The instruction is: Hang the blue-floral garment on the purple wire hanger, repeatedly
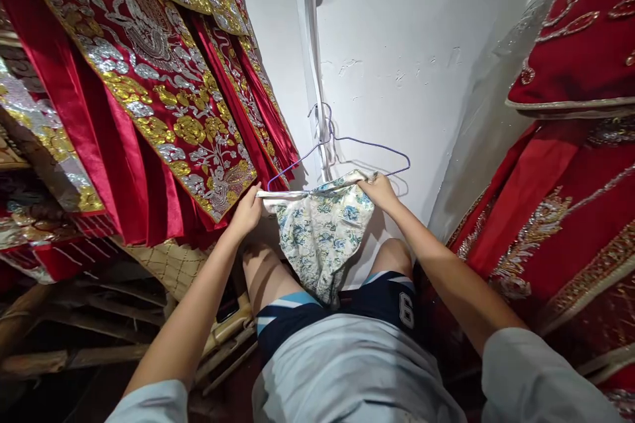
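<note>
At the purple hanger's (370,142) lower edge we hold the floral cloth (320,238), left hand (249,208) and right hand (380,190) each pinching an upper corner, sound grips for something we judge light, soft, limp and hardly fragile.

The fingertips of the left hand (251,208) and right hand (378,190) are partly hidden by the floral cloth (325,234). Red garments (173,79) run off the left edge (the top one too), and the bamboo frame (74,358) fades into shadow.
</note>
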`<state>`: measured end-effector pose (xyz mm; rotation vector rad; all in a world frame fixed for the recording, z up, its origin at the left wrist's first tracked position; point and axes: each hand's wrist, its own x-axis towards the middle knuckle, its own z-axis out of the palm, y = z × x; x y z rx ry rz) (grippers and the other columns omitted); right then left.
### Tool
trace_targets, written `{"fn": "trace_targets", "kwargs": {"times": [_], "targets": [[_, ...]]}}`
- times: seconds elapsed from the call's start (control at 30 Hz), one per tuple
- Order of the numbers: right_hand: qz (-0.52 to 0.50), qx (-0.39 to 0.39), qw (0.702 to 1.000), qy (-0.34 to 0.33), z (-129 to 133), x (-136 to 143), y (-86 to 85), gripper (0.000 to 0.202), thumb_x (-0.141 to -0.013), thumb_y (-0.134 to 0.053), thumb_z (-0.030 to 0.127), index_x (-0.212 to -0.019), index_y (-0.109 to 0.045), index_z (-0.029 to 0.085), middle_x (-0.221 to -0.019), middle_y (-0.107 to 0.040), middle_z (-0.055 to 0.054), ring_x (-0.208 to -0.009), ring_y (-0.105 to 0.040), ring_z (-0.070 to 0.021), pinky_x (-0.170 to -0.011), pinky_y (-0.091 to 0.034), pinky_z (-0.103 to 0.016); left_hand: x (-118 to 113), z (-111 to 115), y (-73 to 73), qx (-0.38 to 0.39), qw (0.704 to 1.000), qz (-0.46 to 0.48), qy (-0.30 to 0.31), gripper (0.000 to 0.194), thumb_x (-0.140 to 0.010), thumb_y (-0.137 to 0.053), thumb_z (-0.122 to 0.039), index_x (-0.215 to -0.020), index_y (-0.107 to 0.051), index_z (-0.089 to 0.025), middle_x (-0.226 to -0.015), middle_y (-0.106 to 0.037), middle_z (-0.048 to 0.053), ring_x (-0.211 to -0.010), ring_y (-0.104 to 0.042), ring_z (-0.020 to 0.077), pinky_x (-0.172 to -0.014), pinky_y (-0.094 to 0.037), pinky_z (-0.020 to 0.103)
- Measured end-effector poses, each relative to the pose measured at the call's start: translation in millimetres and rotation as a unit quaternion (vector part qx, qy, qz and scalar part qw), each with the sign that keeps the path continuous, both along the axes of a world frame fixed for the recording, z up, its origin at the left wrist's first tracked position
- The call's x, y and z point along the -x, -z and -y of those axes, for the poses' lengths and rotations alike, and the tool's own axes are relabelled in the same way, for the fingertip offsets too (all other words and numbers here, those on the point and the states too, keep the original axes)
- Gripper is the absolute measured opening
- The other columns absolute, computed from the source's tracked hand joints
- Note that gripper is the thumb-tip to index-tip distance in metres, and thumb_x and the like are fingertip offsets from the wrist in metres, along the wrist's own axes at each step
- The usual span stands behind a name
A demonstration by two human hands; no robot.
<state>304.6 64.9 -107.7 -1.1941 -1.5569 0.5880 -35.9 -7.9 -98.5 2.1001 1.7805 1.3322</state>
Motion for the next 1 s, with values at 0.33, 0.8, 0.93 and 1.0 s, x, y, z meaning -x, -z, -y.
{"fn": "trace_targets", "kwargs": {"times": [0.33, 0.8, 0.93, 1.0], "targets": [[-0.023, -0.014, 0.999, -0.037, 35.5, 9.9, -1.9, 0.031, -0.072, -0.058, 0.032, -0.054, -0.034, 0.024, -0.047, -0.031, 0.007, -0.048, -0.029, -0.0098, -0.047, -0.022, -0.026, -55.8, -18.0, -65.3, -0.118, 0.988, 0.097, -0.003, 0.027, -0.087, -0.041, -0.024, -0.095, -0.066, -0.019, -0.070, -0.059, 0.001, -0.056, -0.046, 0.0132, -0.055, -0.033, 0.024], [-0.045, -0.096, 0.994, 0.034, 23.7, -63.6, -26.8, 0.051, -0.070, -0.073, 0.025, -0.119, -0.068, 0.010, -0.085, -0.073, -0.008, -0.075, -0.063, -0.0213, -0.073, -0.051, -0.034, -57.3, -40.4, -75.8, -0.131, 0.979, -0.143, 0.057, 0.028, -0.088, -0.042, -0.019, -0.101, -0.067, -0.017, -0.082, -0.066, 0.004, -0.073, -0.058, 0.0188, -0.074, -0.042, 0.027], [-0.012, 0.016, 0.990, -0.137, 19.5, -85.8, -46.8, 0.031, -0.069, -0.079, 0.033, -0.092, -0.076, 0.013, -0.085, -0.074, -0.008, -0.082, -0.067, -0.0245, -0.076, -0.053, -0.036, -50.0, -43.3, -82.2, -0.151, 0.981, -0.122, 0.027, 0.021, -0.089, -0.041, -0.021, -0.093, -0.062, -0.017, -0.085, -0.064, 0.006, -0.079, -0.056, 0.0198, -0.078, -0.042, 0.028], [-0.058, 0.020, 0.980, -0.189, 25.6, -80.6, -54.1, 0.031, -0.074, -0.078, 0.036, -0.096, -0.075, 0.014, -0.088, -0.074, -0.009, -0.084, -0.068, -0.0243, -0.077, -0.054, -0.037, -46.3, -48.0, -81.8, -0.185, 0.980, -0.064, -0.023, 0.016, -0.089, -0.045, -0.024, -0.097, -0.058, -0.017, -0.091, -0.063, 0.007, -0.082, -0.056, 0.0195, -0.078, -0.041, 0.028]]}}
